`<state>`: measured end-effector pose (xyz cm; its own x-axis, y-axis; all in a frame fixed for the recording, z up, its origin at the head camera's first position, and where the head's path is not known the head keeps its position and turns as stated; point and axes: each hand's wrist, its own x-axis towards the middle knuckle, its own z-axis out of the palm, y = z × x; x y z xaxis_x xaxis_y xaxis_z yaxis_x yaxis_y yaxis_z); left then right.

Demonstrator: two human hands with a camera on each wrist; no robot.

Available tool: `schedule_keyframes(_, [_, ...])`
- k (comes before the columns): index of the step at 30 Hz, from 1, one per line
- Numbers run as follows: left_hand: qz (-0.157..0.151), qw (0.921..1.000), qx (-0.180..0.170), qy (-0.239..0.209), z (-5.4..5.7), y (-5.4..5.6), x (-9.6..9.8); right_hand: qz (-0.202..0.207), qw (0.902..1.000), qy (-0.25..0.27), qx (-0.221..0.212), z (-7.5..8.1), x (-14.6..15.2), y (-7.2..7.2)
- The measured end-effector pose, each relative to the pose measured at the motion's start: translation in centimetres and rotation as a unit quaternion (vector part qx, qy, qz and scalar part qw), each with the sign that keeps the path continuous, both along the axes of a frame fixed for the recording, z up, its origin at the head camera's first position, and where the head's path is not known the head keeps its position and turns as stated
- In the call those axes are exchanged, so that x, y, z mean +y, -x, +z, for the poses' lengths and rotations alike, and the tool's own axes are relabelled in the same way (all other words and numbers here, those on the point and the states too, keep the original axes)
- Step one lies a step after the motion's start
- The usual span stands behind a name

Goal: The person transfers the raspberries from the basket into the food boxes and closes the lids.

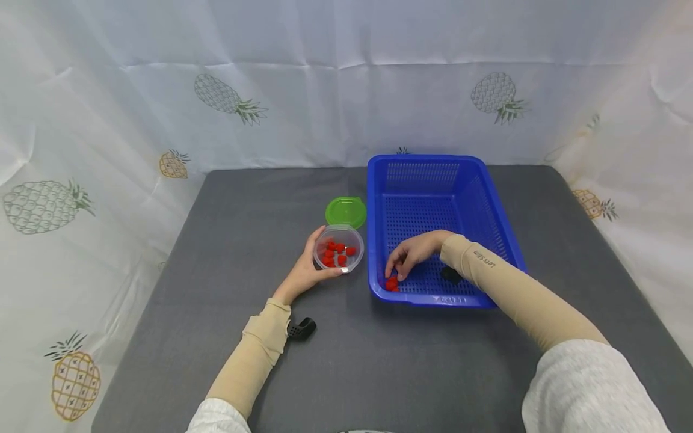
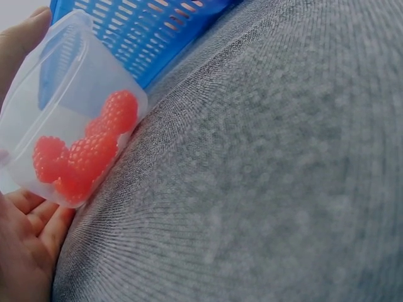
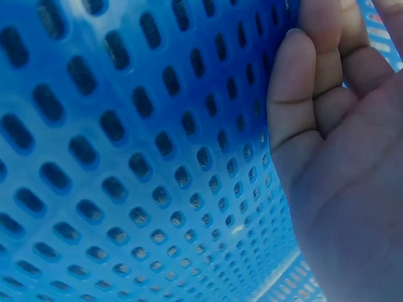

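A clear plastic tub (image 1: 353,264) with several red raspberries (image 2: 94,154) in it stands on the grey table. My left hand (image 1: 305,273) holds it from the left, thumb on the near side and fingers round the far side. Inside the blue basket (image 1: 455,299), my right hand (image 1: 417,251) reaches down to the near left corner, fingers bent. Its fingertips are at a small group of red raspberries (image 1: 393,282). Whether they pinch one cannot be made out; in the right wrist view the raspberries are out of sight and only the hand and basket's perforated wall show.
A green lid (image 1: 345,211) lies behind the tub, left of the basket. Some small black object (image 1: 450,275) is in the basket beneath the right wrist. Near the left wrist is a black perforated piece (image 1: 303,328). White pineapple-print cloth (image 1: 335,114) hangs around the table (image 1: 243,222).
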<state>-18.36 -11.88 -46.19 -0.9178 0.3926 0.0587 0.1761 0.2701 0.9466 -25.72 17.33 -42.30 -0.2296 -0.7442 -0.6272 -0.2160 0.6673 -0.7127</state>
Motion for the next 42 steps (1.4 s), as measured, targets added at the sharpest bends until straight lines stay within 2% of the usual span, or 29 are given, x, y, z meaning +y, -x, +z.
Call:
schedule_keyframes(7, [-0.001,1.0000,0.001,0.003,0.0,-0.1,0.0,0.023,0.9995,-0.004,0.023,-0.4,-0.4,-0.2])
schedule_keyframes(13, [-0.001,1.0000,0.000,0.004,0.1,-0.1,0.0,0.018,0.9996,-0.001,0.022,-0.4,-0.2,-0.1])
schedule_keyframes(21, [-0.002,1.0000,0.001,0.003,0.2,-0.1,0.1,-0.035,0.9989,0.029,-0.008,-0.3,0.5,0.3])
schedule_keyframes(30, [-0.003,1.0000,-0.003,0.003,0.2,-0.2,0.1,-0.085,0.9955,0.038,0.021,1.1,0.8,0.4])
schedule_keyframes(42, [-0.007,0.9999,0.002,0.008,0.4,-0.2,0.1,-0.162,0.9822,0.089,0.034,3.6,1.6,0.9])
